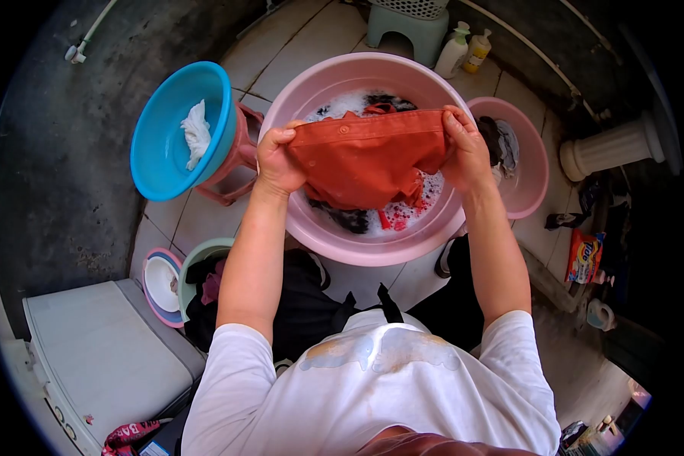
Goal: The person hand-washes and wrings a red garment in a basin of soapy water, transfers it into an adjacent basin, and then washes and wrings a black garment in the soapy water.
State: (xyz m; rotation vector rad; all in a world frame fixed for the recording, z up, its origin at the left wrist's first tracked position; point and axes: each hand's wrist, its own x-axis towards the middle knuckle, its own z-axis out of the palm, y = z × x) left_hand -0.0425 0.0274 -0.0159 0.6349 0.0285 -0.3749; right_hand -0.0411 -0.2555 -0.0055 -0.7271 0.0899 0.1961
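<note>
A red garment [365, 159] with a buttoned band along its top edge is stretched between my two hands. My left hand [281, 158] grips one end of the band, thumb on top. The other end is pinched in my right hand [465, 146]. Below the garment stands a large pink basin [334, 247] of sudsy water, and the lower folds hang down into it. Dark cloth [349, 219] soaks among the foam [425, 199]; part of the basin's contents is hidden behind the red garment.
To the left, a blue basin [156, 144] holding a white cloth [196, 135] rests on a red stool [235, 171]. A smaller pink basin [538, 182] with clothes stands right. Bottles [453, 52] and a grey-green stool [406, 34] are behind. A washing machine [106, 349] is at lower left.
</note>
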